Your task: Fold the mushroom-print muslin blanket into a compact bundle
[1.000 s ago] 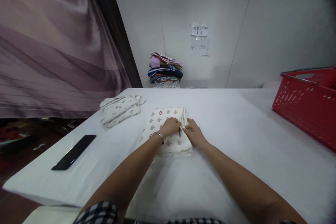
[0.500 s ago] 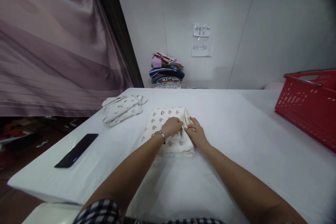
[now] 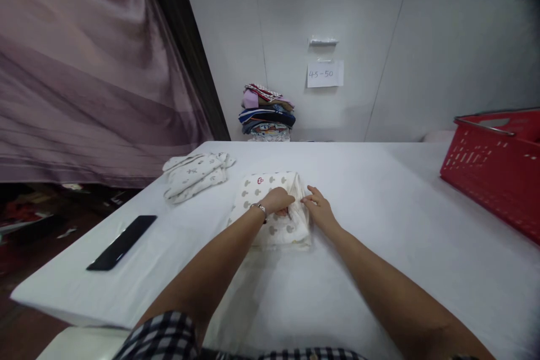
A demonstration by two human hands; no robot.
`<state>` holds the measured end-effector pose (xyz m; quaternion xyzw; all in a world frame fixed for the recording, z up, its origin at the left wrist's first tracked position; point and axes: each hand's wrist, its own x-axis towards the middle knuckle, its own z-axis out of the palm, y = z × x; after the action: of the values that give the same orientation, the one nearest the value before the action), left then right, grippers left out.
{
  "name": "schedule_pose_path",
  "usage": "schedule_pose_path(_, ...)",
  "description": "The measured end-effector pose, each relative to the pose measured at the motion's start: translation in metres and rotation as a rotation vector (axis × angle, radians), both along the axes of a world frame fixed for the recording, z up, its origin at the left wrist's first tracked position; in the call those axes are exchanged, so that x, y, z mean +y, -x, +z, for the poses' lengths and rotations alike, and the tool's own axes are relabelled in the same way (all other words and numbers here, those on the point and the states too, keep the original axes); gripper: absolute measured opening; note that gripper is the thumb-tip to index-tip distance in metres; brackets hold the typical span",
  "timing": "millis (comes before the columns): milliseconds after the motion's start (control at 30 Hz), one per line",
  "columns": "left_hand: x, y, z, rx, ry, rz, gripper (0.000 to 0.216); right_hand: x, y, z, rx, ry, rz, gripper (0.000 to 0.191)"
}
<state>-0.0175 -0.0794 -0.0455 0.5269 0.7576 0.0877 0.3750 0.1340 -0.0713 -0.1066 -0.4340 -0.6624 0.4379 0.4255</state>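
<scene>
A folded white cloth [image 3: 253, 184] printed with grey mushroom-like shapes and one red-outlined one lies flat in front of me on the table. My left hand [image 3: 276, 201], a bracelet at its wrist, reaches over the cloth, its fingers closed on the gathered layers near the right side. Just beyond that edge, my right hand [image 3: 320, 209] has its fingers apart, with the thumb side at or very near the folds. Whether it touches them I cannot tell for certain. Farther left lies a second, loosely folded white cloth [image 3: 196, 175] with a small dark print.
The white-covered table [image 3: 379, 197] carries a flat black object [image 3: 122, 243] at the left. A red plastic basket [image 3: 493, 169] stands at the right. Folded textiles [image 3: 268, 115] are piled by the wall behind the table. A mauve curtain [image 3: 84, 73] hangs at the left.
My right hand has drawn slightly away from the cloth's edge, its fingers a little more extended. My left hand stays on the folds. The upper paper on the wall has flipped up.
</scene>
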Motion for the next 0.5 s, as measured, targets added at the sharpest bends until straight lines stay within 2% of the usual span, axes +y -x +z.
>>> schedule_pose_path(100,-0.003,0.000,0.002,0.003,-0.005,-0.010,0.021,0.002,-0.001,-0.005,-0.067,-0.015,-0.015,0.015)
schedule_pose_path(300,-0.007,-0.001,0.006,0.030,-0.039,-0.062,0.020,0.002,0.000,-0.013,-0.310,-0.216,0.015,0.015)
schedule_pose_path(500,-0.009,-0.002,0.007,0.065,-0.057,-0.084,0.023,0.000,0.000,-0.012,-0.381,-0.195,-0.028,0.019)
